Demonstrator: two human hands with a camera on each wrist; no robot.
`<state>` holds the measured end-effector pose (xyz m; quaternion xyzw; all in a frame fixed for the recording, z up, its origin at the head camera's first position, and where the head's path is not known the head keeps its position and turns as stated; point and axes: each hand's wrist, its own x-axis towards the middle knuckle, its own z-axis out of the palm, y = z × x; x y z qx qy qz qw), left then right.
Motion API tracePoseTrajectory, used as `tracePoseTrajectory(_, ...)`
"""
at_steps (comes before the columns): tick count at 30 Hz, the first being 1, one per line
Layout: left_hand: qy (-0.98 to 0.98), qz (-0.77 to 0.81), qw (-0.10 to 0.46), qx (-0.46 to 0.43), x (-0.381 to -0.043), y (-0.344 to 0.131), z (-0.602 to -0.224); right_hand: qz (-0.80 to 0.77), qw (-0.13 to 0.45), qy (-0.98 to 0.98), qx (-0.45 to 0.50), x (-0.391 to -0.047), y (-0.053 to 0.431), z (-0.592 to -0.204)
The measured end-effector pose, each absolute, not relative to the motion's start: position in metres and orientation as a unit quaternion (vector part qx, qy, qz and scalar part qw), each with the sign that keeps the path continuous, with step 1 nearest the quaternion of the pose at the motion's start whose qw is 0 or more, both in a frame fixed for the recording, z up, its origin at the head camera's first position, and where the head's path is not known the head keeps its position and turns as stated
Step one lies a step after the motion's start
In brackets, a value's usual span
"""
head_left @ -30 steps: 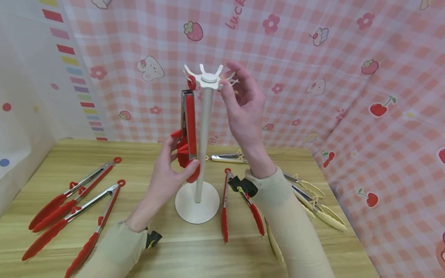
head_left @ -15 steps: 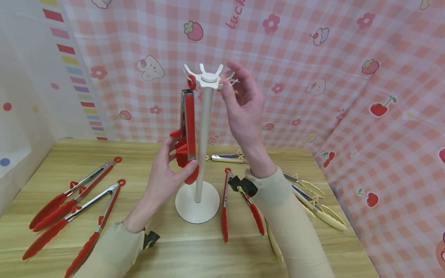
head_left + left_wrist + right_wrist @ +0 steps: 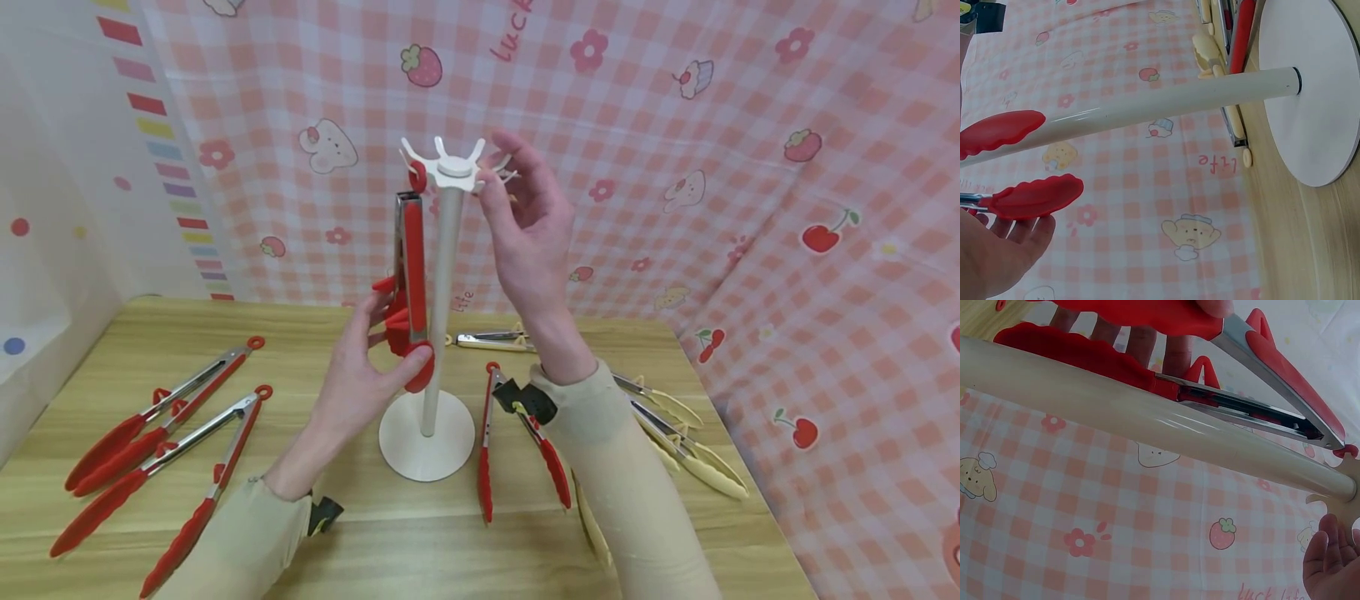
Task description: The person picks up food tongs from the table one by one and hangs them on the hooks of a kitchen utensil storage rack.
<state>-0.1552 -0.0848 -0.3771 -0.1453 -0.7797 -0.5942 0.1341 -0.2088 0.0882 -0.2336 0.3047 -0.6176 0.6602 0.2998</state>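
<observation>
A white stand (image 3: pixel 444 292) with a round base and a ring of upturned hooks rises from the table. Red-and-steel tongs (image 3: pixel 414 267) hang by their red loop (image 3: pixel 417 176) from a hook on its left side. My left hand (image 3: pixel 356 362) grips these tongs low down, thumb on one arm and fingers on the other. In the right wrist view, the tongs' arms (image 3: pixel 1291 381) spread apart beside the pole (image 3: pixel 1147 419). My right hand (image 3: pixel 534 225) holds the right side of the hook ring between thumb and fingers; its fingertips are partly hidden by the hooks.
Two more red tongs, one farther back (image 3: pixel 187 387) and one nearer (image 3: pixel 191 533), lie on the left. Another red pair (image 3: pixel 486 450) lies right of the base. Several pale yellow tongs (image 3: pixel 708 473) lie at the right, some behind my right arm. A checked cloth (image 3: pixel 652 142) hangs behind.
Both hands keep their holds in nearly the same places. The tongs' lower end has shifted slightly toward the pole since half a second ago. The head view has moved a little.
</observation>
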Motion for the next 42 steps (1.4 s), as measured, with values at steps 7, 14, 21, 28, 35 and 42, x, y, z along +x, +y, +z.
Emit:
tracePoseTrajectory(7,-0.799,-0.575,0.117,-0.131,-0.153,-0.087,-0.377,0.657,0.301,-0.621,0.303,-0.209,0.089,-0.235)
tracePoseTrajectory(14,-0.802,-0.570,0.115,-0.137,-0.152,-0.090,-0.378,0.656,0.301,-0.622,0.304,-0.209,0.090,-0.236)
tracePoseTrajectory(21,-0.807,-0.562,0.118,-0.135,-0.150,-0.093,-0.380,0.654,0.300,-0.624,0.304,-0.209,0.091,-0.236)
tracePoseTrajectory(28,-0.821,-0.546,0.107,-0.132,-0.147,-0.098,-0.378,0.656,0.303,-0.620,0.306,-0.209,0.090,-0.236)
tracePoseTrajectory(35,-0.865,-0.485,0.074,-0.108,-0.139,-0.110,-0.369,0.657,0.301,-0.619,0.307,-0.208,0.089,-0.236)
tracePoseTrajectory(42,-0.900,-0.418,0.069,-0.100,-0.134,-0.129,-0.372,0.657,0.301,-0.621,0.304,-0.209,0.088,-0.235)
